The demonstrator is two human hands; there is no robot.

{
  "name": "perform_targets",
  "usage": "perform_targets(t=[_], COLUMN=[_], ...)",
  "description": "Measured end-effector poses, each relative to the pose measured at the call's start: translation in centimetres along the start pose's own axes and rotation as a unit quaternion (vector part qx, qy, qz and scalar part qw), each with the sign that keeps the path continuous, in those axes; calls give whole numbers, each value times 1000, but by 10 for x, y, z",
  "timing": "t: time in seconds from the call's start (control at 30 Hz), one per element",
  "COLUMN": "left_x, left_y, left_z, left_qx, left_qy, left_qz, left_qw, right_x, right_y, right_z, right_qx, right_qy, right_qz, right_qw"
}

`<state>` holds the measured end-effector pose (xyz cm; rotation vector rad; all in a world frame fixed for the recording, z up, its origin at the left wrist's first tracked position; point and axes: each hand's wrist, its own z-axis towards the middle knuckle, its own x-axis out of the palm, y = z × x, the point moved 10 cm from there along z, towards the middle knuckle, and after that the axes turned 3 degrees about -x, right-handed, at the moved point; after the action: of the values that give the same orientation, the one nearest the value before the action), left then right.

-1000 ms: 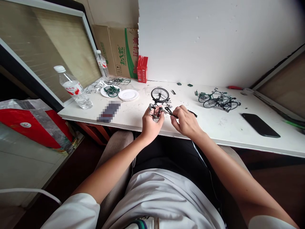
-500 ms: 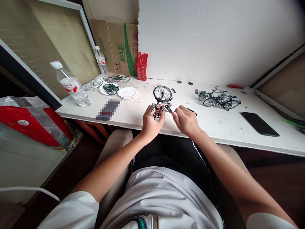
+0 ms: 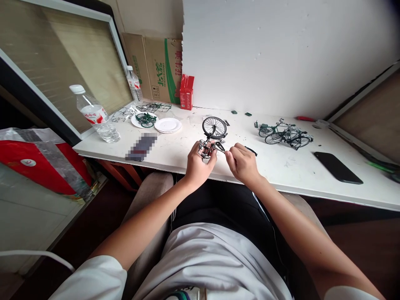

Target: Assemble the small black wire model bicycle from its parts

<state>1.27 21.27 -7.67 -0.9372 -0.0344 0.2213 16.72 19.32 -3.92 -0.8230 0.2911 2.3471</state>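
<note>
My left hand (image 3: pixel 198 168) is closed around the frame of a small black model bicycle (image 3: pixel 206 148), over the table's front edge. Its spoked wheel (image 3: pixel 214 127) points away from me, toward the back. A dark chain guard (image 3: pixel 220 146) sticks out at the right of the frame. Close beside that part, my right hand (image 3: pixel 243 166) is pinched, thumb against curled fingers. Something thin seems to run from its fingertips to the bicycle, too small to name.
Several finished model bicycles (image 3: pixel 286 135) stand at the right, near a black phone (image 3: pixel 338 167). At the left are paper plates (image 3: pixel 168 125), one holding green bicycle parts (image 3: pixel 146 120), and water bottles (image 3: pixel 95 114). A red box (image 3: pixel 186 92) stands by the wall.
The view has tilted slightly, so the table sits a little lower in the picture. Both hands keep nearly the same pose at the model bicycle.
</note>
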Motion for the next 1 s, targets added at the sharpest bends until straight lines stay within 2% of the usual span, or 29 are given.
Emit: perform_targets(t=[0.2, 0.37, 0.67, 1.0], left_x=[-2, -5, -7, -5], left_y=[-3, -2, -9, -15], left_z=[0, 4, 4, 1], left_qx=[31, 54, 64, 76], left_qy=[-15, -27, -37, -30], left_qz=[40, 52, 67, 82], left_qw=[999, 997, 995, 993], right_x=[-3, -1, -9, -4], right_y=[-1, 4, 3, 2], right_z=[1, 5, 7, 5], right_qx=[28, -11, -50, -27], right_qy=[3, 37, 28, 31], right_qz=[14, -21, -77, -81], right_qw=[1000, 999, 995, 996])
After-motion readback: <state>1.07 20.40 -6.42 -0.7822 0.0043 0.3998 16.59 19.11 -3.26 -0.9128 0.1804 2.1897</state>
